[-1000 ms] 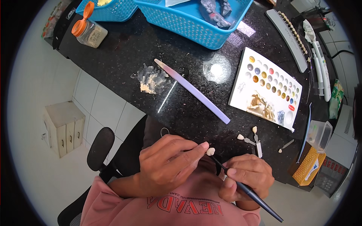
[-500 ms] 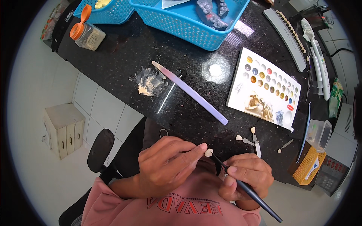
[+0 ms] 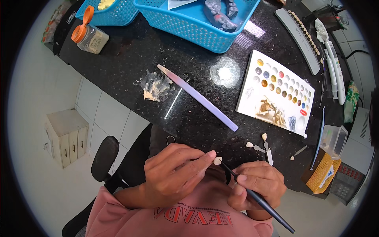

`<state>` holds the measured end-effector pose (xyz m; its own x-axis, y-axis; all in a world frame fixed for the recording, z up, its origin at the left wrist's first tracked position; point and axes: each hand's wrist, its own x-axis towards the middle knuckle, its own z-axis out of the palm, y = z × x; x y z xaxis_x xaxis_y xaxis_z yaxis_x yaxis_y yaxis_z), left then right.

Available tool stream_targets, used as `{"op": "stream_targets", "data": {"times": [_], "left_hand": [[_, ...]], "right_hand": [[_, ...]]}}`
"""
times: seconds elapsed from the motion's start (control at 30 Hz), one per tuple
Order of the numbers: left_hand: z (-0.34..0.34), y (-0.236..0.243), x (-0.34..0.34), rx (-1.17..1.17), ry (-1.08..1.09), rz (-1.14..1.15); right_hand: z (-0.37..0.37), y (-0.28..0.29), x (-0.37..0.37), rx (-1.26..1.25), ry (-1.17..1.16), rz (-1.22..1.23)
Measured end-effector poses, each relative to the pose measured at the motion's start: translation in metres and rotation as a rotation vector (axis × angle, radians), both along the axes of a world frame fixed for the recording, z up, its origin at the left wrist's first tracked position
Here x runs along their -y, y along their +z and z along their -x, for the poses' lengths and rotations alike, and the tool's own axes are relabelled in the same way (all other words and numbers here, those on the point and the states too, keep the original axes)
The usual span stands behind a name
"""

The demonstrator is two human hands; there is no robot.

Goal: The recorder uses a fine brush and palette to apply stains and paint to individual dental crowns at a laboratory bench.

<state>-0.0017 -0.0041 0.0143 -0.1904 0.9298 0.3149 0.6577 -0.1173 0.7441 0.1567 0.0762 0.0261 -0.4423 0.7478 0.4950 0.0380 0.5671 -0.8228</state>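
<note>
Above my lap, at the bench's front edge, my left hand (image 3: 177, 172) is closed on a small cream tooth crown (image 3: 217, 160) at its fingertips; any holder under it is hidden. My right hand (image 3: 258, 181) grips a dark brush (image 3: 266, 207), its thin tip touching or very near the crown. Just beyond lie shade-tab teeth on metal holders (image 3: 264, 150) and a single tab (image 3: 296, 154). A white palette (image 3: 276, 94) with coloured wells and smudges sits at the right. A lilac spatula (image 3: 201, 100) lies beside a pale smear (image 3: 154, 87) on the black bench.
Blue baskets (image 3: 185, 33), one with grey dental models, stand at the back; an orange-lidded jar (image 3: 89, 39) at the left. A shade guide (image 3: 294, 39), syringes (image 3: 335, 75) and a yellow basket (image 3: 319, 173) line the right. A small cabinet (image 3: 69, 140) stands beyond the chair.
The crown has turned slightly and moved a little to the left in my fingers, the brush staying beside it. The bench items have shifted slightly in view.
</note>
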Motion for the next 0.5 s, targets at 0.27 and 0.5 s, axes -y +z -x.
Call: {"op": "stream_targets", "data": {"times": [0.27, 0.5], "left_hand": [[-0.002, 0.01, -0.005, 0.047, 0.009, 0.02], [0.004, 0.009, 0.002, 0.246, -0.026, 0.082]], "right_hand": [[-0.021, 0.008, 0.003, -0.095, -0.004, 0.039], [-0.07, 0.072, -0.042, 0.206, -0.436, -0.214]]}}
